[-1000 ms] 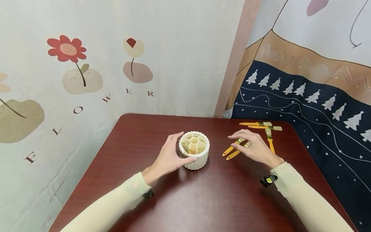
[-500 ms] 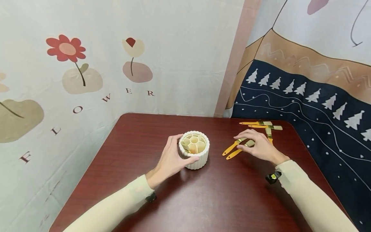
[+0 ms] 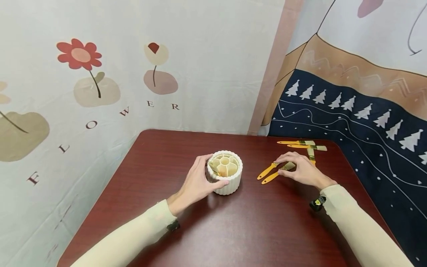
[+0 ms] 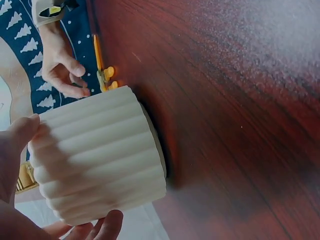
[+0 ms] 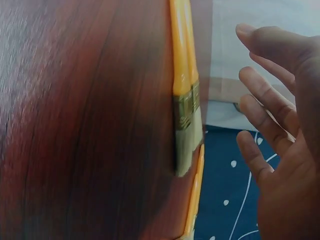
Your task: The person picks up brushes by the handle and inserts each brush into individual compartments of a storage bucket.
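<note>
My left hand (image 3: 197, 181) grips a white ribbed round pot (image 3: 228, 185) from its left side, thumb in front and fingers behind. A cream divider (image 3: 224, 161) splits the pot's inside into compartments, and pale bristles with a bit of orange show in a left one. My right hand (image 3: 304, 170) hovers with bent, spread fingers over two paintbrushes, a left one (image 3: 267, 171) and a right one (image 3: 271, 178), both with orange handles. In the right wrist view a gap shows between its fingers and these paintbrushes (image 5: 181, 60). From the head, the hand partly hides their bristle ends.
Further back right lie three more paintbrushes: two side by side, one (image 3: 290, 142) behind the other (image 3: 300, 146), and a third (image 3: 311, 154) pointing toward me. The dark red table (image 3: 160, 163) meets a printed cloth wall (image 3: 207, 92) at its back edge.
My right hand has shifted slightly right over the two nearer paintbrushes, and thumb and fingers have drawn toward their bristle ends. My left hand keeps its grip on the pot.
</note>
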A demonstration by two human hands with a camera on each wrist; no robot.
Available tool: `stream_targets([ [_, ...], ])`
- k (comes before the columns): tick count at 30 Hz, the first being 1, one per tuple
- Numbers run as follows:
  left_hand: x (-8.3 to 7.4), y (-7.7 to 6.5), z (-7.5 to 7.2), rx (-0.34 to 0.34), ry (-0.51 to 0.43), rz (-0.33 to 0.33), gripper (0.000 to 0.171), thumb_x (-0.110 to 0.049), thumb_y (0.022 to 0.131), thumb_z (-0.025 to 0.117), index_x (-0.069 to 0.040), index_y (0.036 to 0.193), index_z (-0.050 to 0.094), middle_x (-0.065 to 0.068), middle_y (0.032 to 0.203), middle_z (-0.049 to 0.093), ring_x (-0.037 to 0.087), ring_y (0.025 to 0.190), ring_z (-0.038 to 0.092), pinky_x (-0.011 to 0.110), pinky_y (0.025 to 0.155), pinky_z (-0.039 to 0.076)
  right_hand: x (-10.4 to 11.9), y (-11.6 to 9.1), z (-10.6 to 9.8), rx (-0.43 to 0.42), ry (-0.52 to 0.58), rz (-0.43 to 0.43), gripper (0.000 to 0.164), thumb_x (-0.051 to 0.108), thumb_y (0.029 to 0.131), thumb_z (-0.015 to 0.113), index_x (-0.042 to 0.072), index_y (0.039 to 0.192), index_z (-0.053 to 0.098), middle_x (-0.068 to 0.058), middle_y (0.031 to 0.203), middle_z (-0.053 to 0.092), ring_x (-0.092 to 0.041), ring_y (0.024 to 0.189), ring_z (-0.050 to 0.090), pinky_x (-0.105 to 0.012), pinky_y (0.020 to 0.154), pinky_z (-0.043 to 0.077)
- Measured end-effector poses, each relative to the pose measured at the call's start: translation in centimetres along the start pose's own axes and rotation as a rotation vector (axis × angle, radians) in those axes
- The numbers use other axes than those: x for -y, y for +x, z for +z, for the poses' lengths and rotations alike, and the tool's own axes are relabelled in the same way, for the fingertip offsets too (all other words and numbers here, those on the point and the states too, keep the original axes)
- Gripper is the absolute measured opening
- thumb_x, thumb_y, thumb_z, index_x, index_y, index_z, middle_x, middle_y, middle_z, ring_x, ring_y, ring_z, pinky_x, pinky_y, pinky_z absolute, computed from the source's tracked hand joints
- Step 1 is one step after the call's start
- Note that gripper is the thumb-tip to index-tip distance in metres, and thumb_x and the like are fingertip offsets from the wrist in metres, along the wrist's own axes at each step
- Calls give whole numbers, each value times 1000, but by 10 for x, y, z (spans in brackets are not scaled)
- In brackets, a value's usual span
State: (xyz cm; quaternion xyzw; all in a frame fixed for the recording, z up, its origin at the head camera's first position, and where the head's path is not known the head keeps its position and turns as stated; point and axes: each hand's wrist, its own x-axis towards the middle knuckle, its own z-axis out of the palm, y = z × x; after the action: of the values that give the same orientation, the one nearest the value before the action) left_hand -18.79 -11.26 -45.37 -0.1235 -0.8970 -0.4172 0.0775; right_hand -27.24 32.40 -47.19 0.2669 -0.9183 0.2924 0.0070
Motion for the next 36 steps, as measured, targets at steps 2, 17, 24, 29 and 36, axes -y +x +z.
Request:
stream_targets([
  [2,1,1,-1,10,2,12,108,-48,82,106,-11,168,53,9,159,62,30,147,65,53,127,55,-4,-1,0,22,7,12,44,25,98,97,20,140,84,-1,144,79,-29,138,69,-65,118,58],
  [17,4,5,-10,105,-24,2,111,-48,86,105,-15,175,48,6,166,61,15,111,71,39,103,59,-26,-4,3,91,-10,78,46,31,99,97,23,142,84,-10,148,74,-39,140,64,-74,120,53],
  [24,5,8,-15,151,-97,-10,112,-42,87,105,-17,178,45,6,167,60,19,123,81,46,110,65,-28,-3,2,106,-34,74,43,33,100,95,23,141,85,-11,145,74,-40,138,64,-75,119,52],
  [29,8,9,-16,168,-118,-13,112,-40,87,105,-17,178,45,8,167,60,23,127,81,47,111,66,-32,-3,3,121,-39,85,41,33,101,94,23,140,85,-11,145,73,-40,139,63,-77,120,51],
  [36,11,12,-19,188,-133,-11,112,-37,87,106,-15,179,45,9,167,61,25,130,81,43,111,68,-36,1,4,128,-54,80,38,31,102,93,23,139,85,-10,142,73,-40,137,64,-76,120,51],
])
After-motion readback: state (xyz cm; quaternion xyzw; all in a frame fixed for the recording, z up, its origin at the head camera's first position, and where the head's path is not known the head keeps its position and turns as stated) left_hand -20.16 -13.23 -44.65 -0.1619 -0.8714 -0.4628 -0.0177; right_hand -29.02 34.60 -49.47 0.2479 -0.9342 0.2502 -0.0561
